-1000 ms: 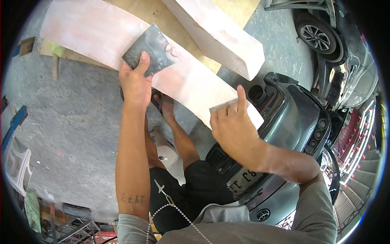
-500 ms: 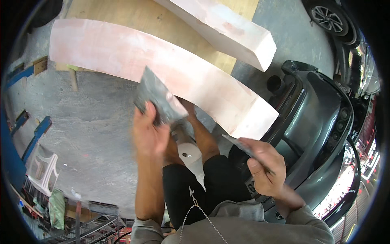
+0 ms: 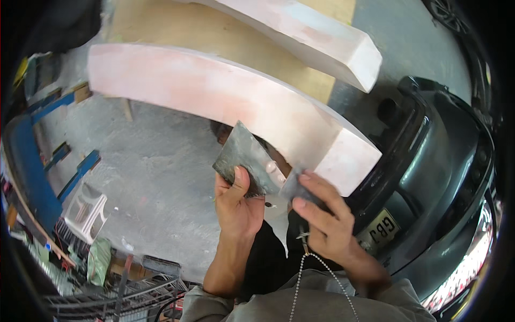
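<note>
My left hand (image 3: 240, 206) is closed round a flat grey metal plate (image 3: 241, 155), its thumb on top. Pinkish-white body filler (image 3: 274, 170) sits in lumps along the plate's right edge. In my right hand (image 3: 328, 217) is a thin grey putty spreader (image 3: 298, 185), its edge at the filler on the plate; whether they touch I cannot tell. Just beyond both hands lies a long curved panel (image 3: 198, 86), coated in smooth pinkish-white filler, on a wooden board (image 3: 161, 27). Another pale filler-coated piece (image 3: 311, 35) lies farther back.
A dark car (image 3: 434, 188) stands close on my right. White plastic stool (image 3: 86, 212), blue metal stands (image 3: 40, 177) and a green bag (image 3: 99, 261) are to the left. A metal rack (image 3: 118, 298) is at the lower left. Grey concrete floor (image 3: 155, 161) lies below.
Both hands have come together: the plate moved right and slightly down, and the spreader moved left to the plate's filler edge. The view has shifted, too.
</note>
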The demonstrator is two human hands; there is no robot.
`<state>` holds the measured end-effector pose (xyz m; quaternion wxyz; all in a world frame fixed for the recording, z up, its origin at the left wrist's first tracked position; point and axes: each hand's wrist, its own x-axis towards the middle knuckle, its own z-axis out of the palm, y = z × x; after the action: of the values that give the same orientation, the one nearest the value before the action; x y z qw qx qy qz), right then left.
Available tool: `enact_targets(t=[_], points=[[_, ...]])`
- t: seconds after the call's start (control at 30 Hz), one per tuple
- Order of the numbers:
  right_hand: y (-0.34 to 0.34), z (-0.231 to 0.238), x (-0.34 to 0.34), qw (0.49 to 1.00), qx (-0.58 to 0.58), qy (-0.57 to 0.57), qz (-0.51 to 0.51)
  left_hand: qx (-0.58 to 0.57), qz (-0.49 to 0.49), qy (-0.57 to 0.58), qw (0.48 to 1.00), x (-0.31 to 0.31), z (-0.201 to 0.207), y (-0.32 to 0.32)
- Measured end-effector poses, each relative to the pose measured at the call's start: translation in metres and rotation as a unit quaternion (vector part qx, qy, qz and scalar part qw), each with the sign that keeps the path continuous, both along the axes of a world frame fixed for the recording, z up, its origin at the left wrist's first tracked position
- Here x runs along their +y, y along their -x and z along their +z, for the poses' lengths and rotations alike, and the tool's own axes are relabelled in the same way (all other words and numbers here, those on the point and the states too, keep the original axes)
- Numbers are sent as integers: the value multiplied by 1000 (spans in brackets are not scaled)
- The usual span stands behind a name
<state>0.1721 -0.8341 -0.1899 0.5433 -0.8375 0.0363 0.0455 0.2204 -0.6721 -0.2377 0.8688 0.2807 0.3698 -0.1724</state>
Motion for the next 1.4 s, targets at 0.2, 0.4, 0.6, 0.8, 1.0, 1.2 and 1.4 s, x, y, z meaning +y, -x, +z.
enact_targets(t=[0.2, 0.4, 0.6, 0.8, 1.0, 1.2, 1.4], points=[[-34, 52, -33, 910, -46, 318, 263, -86, 41, -125, 987, 42, 20, -20], [-71, 65, 10, 841, -176, 307, 409, -99, 39, -227, 968, 36, 28, -15], [-45, 36, 12, 782, -33, 396, 480, -149, 46, -361, 919, 61, 18, -17], [-62, 27, 5, 746, 30, 504, 434, -113, -40, -328, 937, 82, -63, -65], [-79, 11, -21, 701, 41, 573, 424, -122, -133, -284, 942, 61, -136, -85], [-72, 3, -27, 708, 86, 572, 406, -122, -129, -255, 950, 57, -162, -87], [-48, 43, 13, 739, 160, 455, 471, -100, -119, -238, 959, 49, -157, -91]])
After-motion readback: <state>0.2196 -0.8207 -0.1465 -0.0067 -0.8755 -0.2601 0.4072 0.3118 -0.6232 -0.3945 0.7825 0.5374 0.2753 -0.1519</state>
